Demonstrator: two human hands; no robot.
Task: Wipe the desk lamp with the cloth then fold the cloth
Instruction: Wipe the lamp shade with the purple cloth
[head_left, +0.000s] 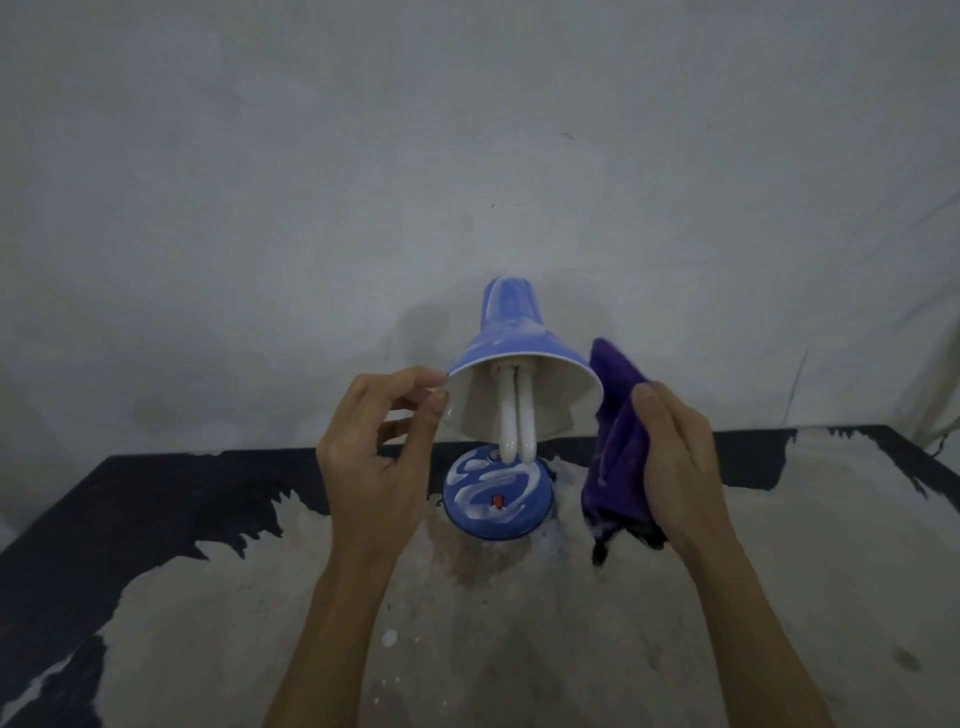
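1. Head view, centre of the frame: blue desk lamp (511, 395) upright on a dusty, paint-worn table (779, 571), shade tipped toward the camera, twin white bulb tubes (514, 415) hanging out of the open mouth.

2. Left of centre: left hand (374, 441) pinching the shade's left rim between thumb and forefinger, other fingers loosely curled. Good anchor — worth holding firm so the shade cannot swing under the wipe.

3. Right of centre: right hand (675, 457) wrapped around the purple cloth (615, 441), thumb up on top, cloth bunched and pressed between the hand and the shade's right edge. Touching the rim or just beside it? Cannot tell from this angle.

4. White streaks plain to see on the shade's top and in swirls on the round base (496, 499), around the small red switch (497, 501). Judging by those, wiping barely begun, folding well off.

5. Best approach, as a judgement: spread the cloth flatter over the palm for more contact, then sweep from the narrow crown at upper centre down to the rim, one band at a time.

6. Worth keeping clear of the bulb tubes; fragile-looking, and close to the rim.

7. Base next: circle round the switch, not across it, with the left hand moved down to pin the base.

8. Risk: light lamp, hard push from the right, likely tipping toward frame left.
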